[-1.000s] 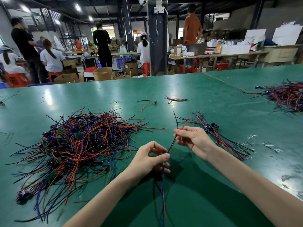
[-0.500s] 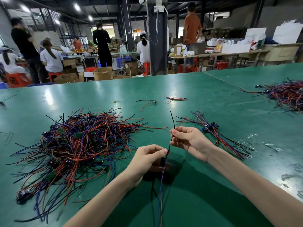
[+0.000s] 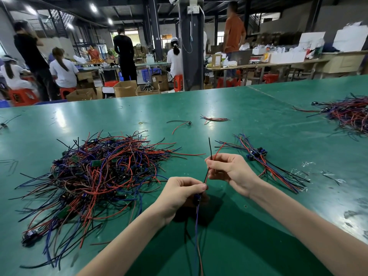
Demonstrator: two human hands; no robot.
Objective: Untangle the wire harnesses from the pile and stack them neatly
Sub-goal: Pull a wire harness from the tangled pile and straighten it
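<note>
Red + black harness (image 3: 210,146): my R hand (image 3: 233,172) pinches its wires, L hand (image 3: 181,193) grips its plug end. Pile (image 3: 95,176) sits twd left edge of desk (image 3: 239,112), stack (image 3: 264,164) twd right.

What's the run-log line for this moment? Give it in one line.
left hand: pinches harness lower part | right hand: pinches its upper wires | pile: tangled, at left | stack: at right

The green tabletop (image 3: 258,120) is smooth and semi-glossy, mirroring ceiling lights. The tangled pile (image 3: 95,176) is wires in smooth plastic insulation. Crinkled clear scraps (image 3: 307,163), probably plastic film, glint. Behind, cardboard boxes (image 3: 125,88) look matt.
</note>
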